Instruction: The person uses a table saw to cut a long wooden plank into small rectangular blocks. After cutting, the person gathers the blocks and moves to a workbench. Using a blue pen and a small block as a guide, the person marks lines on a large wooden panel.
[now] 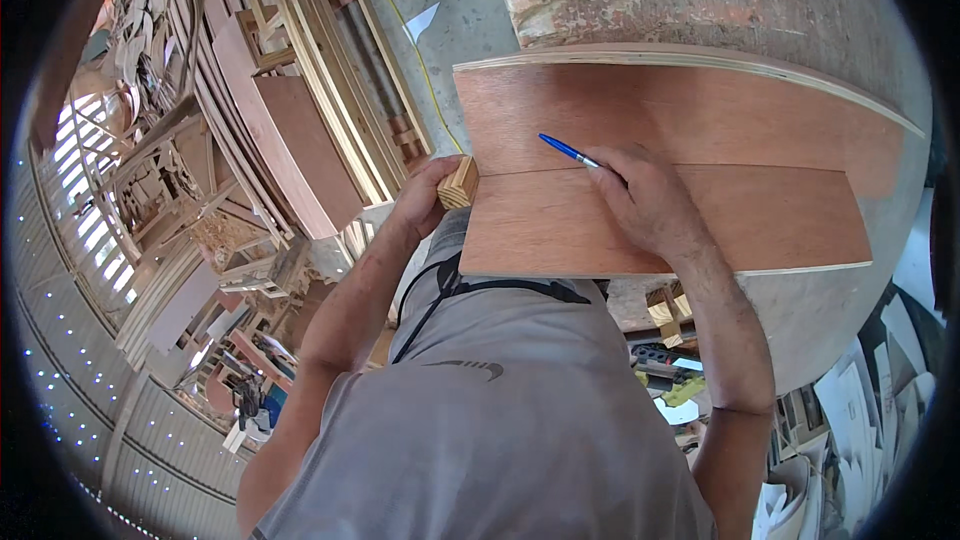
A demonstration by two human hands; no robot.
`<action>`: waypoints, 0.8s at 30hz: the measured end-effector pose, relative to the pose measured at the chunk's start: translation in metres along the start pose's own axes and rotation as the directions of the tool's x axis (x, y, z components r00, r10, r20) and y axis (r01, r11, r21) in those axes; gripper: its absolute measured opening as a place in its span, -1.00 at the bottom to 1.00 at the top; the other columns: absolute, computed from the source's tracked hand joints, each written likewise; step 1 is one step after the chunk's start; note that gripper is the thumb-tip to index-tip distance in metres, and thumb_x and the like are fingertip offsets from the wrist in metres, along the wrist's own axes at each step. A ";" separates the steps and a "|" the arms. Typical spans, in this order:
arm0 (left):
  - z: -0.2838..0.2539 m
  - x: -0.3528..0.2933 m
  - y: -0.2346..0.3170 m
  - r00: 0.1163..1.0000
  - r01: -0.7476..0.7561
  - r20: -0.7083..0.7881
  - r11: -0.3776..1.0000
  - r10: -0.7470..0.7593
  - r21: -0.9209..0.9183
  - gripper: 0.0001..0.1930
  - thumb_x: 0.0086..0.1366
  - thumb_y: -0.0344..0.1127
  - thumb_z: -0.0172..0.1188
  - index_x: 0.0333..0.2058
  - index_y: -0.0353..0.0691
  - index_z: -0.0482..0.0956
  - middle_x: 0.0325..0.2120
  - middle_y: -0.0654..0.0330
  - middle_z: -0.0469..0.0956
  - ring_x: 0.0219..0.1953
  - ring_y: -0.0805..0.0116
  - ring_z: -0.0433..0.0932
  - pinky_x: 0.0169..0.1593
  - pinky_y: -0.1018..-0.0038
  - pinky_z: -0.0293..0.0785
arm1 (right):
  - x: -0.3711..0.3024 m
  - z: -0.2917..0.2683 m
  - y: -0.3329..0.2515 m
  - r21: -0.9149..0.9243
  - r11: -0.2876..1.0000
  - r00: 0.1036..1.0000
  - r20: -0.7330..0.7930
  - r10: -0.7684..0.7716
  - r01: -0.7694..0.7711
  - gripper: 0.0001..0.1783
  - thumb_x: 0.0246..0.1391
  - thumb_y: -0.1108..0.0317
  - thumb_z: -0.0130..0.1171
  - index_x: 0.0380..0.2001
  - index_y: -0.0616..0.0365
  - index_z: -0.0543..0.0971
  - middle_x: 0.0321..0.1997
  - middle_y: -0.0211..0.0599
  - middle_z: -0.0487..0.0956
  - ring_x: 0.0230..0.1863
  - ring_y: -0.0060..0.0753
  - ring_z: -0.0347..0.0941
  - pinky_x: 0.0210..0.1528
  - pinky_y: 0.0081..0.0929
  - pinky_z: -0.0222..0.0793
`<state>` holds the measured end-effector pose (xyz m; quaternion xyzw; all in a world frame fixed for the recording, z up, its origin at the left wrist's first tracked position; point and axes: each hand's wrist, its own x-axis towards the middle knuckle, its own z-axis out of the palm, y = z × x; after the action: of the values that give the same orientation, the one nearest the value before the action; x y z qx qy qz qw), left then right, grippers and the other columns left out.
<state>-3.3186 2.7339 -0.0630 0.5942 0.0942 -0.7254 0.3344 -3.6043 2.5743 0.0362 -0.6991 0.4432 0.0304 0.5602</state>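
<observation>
Panel of reddish plywood (550, 225) sits on the worn bench (600, 0); seam (740, 166) runs left to right across it, pale layered edge (680, 55) along its far side. Cannot tell from where I stand whether the far half lies flat or stands up. Left hand (425, 195): fingers and thumb closed around a pale wood block (459, 183), end grain toward the near side, at the panel's left end; block and panel are close, contact uncertain. Right hand (650, 205): grasping a blue pen (570, 151) above the panel, pen slanting to the far left; which end writes, unclear. Judgement: work in hand looks like marking with the block as reference. For good results, seat the block squarely against the panel's left end and keep steady pressure from the left hand. Hold the pen low near its point, draw lightly, keep the right wrist from nudging the near half. Main risk, I think: block tilting, mark running crooked.
</observation>
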 end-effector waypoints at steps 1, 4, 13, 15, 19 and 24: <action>0.000 0.000 -0.002 1.000 -0.009 -0.008 1.000 0.009 -0.019 -0.63 0.38 -0.21 0.00 0.01 -0.38 0.46 -0.13 0.12 0.56 -0.10 0.34 0.56 0.03 0.41 0.48 | 0.001 -0.003 -0.003 0.003 1.000 1.000 -0.002 -0.003 0.003 -0.74 0.22 0.34 0.02 -0.12 0.26 0.55 -0.21 0.00 0.53 -0.14 0.02 0.48 -0.08 -0.14 0.39; 0.002 -0.003 -0.002 0.999 -0.001 -0.041 1.000 0.000 -0.023 -0.64 0.37 -0.21 0.02 -0.01 -0.36 0.47 -0.15 0.13 0.57 -0.12 0.32 0.57 0.01 0.39 0.49 | 0.002 -0.002 0.000 0.021 0.997 0.996 -0.058 -0.068 0.069 -0.74 0.22 0.35 0.02 -0.12 0.26 0.55 -0.21 0.00 0.53 -0.14 0.03 0.48 -0.08 -0.14 0.41; 0.005 -0.007 0.004 0.997 -0.006 -0.077 0.998 0.011 0.061 -0.62 0.35 -0.22 0.04 0.00 -0.39 0.46 -0.15 0.10 0.56 -0.13 0.31 0.57 -0.01 0.39 0.51 | 0.000 -0.001 0.001 -0.038 0.998 0.999 -0.022 -0.041 0.040 -0.76 0.20 0.36 0.02 -0.14 0.23 0.55 -0.28 0.01 0.51 -0.20 0.04 0.50 -0.14 -0.11 0.44; 0.005 -0.008 0.003 0.997 -0.012 -0.072 0.999 0.016 0.051 -0.63 0.35 -0.23 0.04 0.00 -0.40 0.47 -0.15 0.08 0.56 -0.12 0.31 0.57 -0.01 0.40 0.51 | 0.001 -0.001 0.001 -0.046 0.998 0.999 -0.014 -0.038 0.038 -0.77 0.20 0.35 0.03 -0.16 0.23 0.54 -0.28 0.03 0.51 -0.21 0.05 0.49 -0.14 -0.10 0.43; 0.001 -0.007 0.002 0.998 0.011 -0.057 0.999 -0.008 0.039 -0.64 0.35 -0.25 0.04 0.00 -0.40 0.48 -0.15 0.08 0.56 -0.12 0.31 0.57 -0.01 0.40 0.51 | 0.000 0.000 0.004 -0.013 0.999 0.999 -0.015 -0.052 0.052 -0.78 0.20 0.34 0.04 -0.18 0.25 0.54 -0.29 0.05 0.51 -0.21 0.08 0.49 -0.15 -0.08 0.42; 0.001 -0.005 -0.001 0.996 0.019 -0.090 1.000 -0.020 -0.008 -0.63 0.35 -0.28 0.02 0.03 -0.41 0.47 -0.13 0.08 0.57 -0.10 0.31 0.57 0.00 0.41 0.50 | 0.000 -0.001 0.001 0.038 0.996 0.996 -0.045 -0.080 0.082 -0.78 0.20 0.35 0.04 -0.19 0.26 0.54 -0.31 0.07 0.50 -0.20 0.12 0.48 -0.16 -0.05 0.40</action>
<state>-3.3197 2.7358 -0.0581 0.6241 0.1174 -0.7009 0.3248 -3.6056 2.5734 0.0360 -0.7057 0.4273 -0.0165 0.5650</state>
